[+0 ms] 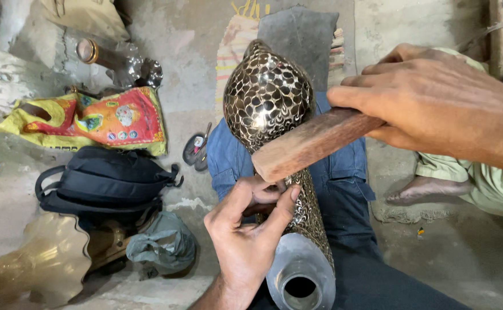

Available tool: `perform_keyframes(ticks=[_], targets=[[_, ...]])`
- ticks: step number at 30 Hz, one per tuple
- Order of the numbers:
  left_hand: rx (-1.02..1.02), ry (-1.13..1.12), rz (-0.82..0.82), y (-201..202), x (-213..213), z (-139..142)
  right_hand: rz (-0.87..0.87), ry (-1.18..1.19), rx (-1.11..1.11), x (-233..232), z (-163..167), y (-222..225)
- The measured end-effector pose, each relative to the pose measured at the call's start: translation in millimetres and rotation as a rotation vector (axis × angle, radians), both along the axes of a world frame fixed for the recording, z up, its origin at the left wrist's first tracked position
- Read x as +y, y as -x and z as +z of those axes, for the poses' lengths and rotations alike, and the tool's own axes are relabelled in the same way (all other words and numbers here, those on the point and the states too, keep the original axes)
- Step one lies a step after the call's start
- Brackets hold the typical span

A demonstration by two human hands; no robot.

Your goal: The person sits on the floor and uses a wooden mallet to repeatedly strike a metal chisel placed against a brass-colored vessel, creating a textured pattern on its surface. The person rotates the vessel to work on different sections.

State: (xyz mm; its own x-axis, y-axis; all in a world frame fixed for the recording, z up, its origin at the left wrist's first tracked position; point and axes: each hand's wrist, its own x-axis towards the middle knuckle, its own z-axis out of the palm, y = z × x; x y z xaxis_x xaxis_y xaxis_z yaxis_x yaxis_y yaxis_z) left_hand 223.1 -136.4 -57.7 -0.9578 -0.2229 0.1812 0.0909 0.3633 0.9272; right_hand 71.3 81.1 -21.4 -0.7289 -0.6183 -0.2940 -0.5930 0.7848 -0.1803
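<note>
Brass vase [271, 97] with fine engraved pattern lies on the person's lap, over blue jeans [343, 183]. The left hand [248, 229] pinches its narrow neck; the right hand [435, 100] grips a wooden block [312, 143] across it. A black backpack [105, 181] and yellow sack [91, 120] rest on the concrete floor [475, 252]

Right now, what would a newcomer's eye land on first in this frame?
The patterned metal vase at centre, dark with shiny scale-like engraving, lying across the person's lap. The right hand holds a wooden block against it, while the left hand pinches at its neck. To the left, a black backpack and a bright yellow sack lie on the floor.
</note>
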Motion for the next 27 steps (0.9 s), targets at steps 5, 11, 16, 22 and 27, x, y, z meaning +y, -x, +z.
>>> perform_keyframes(ticks=[5,11,16,22,27], targets=[[-0.006,0.000,0.006,-0.5,0.3,2.1,-0.104,-0.076,-0.072,-2.1,-0.9,0.4],[0.049,0.016,-0.038,-0.1,-1.7,0.3,-0.057,0.031,0.052,1.6,-1.7,0.9],[0.032,0.031,-0.040,-0.3,-2.3,-1.7,-0.064,-0.058,0.031,-0.7,-1.3,3.7],[0.016,0.011,-0.046,0.5,-2.4,0.2,-0.094,-0.033,-0.003,-1.0,4.4,8.0],[0.013,0.017,-0.054,0.4,-3.5,2.2,0.130,0.072,0.200,0.8,-1.2,5.8]])
